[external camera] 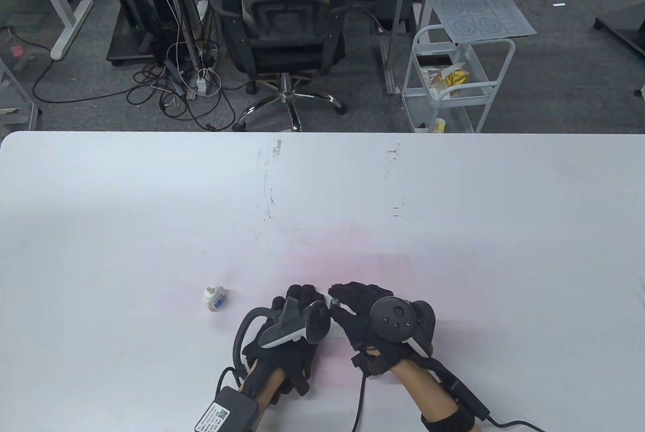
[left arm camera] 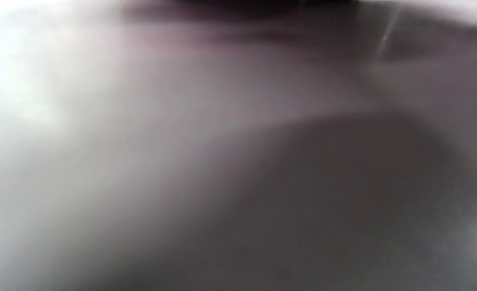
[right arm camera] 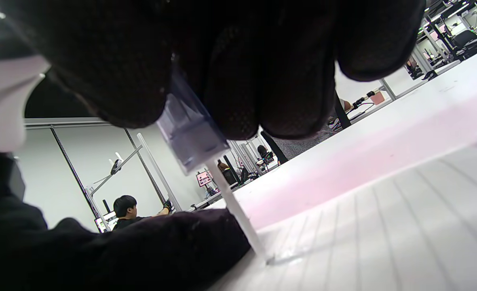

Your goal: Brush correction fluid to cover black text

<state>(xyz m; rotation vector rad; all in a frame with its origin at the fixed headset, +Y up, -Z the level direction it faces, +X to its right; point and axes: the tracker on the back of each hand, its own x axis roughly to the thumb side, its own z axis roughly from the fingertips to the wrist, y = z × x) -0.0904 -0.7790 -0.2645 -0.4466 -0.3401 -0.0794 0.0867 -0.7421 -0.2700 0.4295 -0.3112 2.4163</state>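
**Right hand brushing fluid onto the paper, left hand steadying**

While my right hand (external camera: 375,316) pinches the blue cap (right arm camera: 190,133) of the correction brush between its fingertips (right arm camera: 287,101), the white brush stem (right arm camera: 238,212) slants down from it and its tip touches the lined paper (right arm camera: 384,218), with a small wet patch right at the tip. From the table view I only catch a white-and-blue bit of the cap between the two hands. My left hand (external camera: 297,323) lies low on the table (external camera: 151,210) just beside the right one, fingers pointing away from me; I can't tell if it presses on anything or how far the fingers curl. Left wrist view is pure blur, nothing readable. The correction fluid bottle (external camera: 214,297) sits uncapped on the table, near the left hand on its left side, not touching it. It looks tilted or on its side; can't say which. Faint pink tint on the table around the hands. Past the far edge: an office chair (external camera: 282,23) and a white cart (external camera: 456,79).
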